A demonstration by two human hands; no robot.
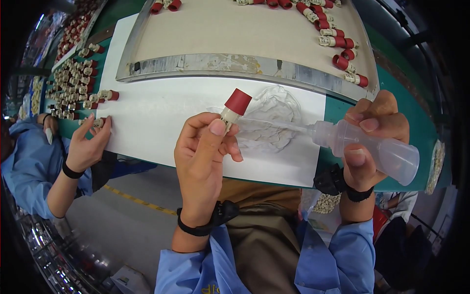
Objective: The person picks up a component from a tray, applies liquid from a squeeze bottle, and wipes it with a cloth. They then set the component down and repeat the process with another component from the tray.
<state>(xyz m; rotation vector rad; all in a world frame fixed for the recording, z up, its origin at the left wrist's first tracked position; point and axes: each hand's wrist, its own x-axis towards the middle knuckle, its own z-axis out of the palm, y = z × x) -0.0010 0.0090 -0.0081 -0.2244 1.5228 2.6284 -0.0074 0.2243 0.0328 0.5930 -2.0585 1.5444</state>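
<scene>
Pinching a small cream part with a red cap (234, 109) between thumb and fingertips, the left hand (203, 157) is holding it tilted above the near edge of the bench (411, 122), over the white sheet (161, 122) that is covering the green surface there. The right hand (367, 142) is wrapping around a translucent squeeze bottle (372, 147), thumb and fingers closing on its body, and is pointing the long thin nozzle (279, 126) leftward so that its tip is almost meeting the cream end just under the cap. To do this well, the person is probably needing to keep the part steady, bring the tip right onto the joint, and squeeze gently so that only a small drop is coming out; a hard squeeze could be flooding the part and the sheet. A crumpled clear film (274, 115) is lying on the sheet just behind the nozzle. Beyond it a metal-rimmed tray (220, 66) is lying toward the far edge, with a line of red-capped pieces (338, 44) curving down its right side. At the bench's left end many cream pieces (73, 83) are lying crowded together, and another person's hand (88, 144) is resting near the sheet's near left corner. The bottle is showing no label, and no signs or packages are readable.
</scene>
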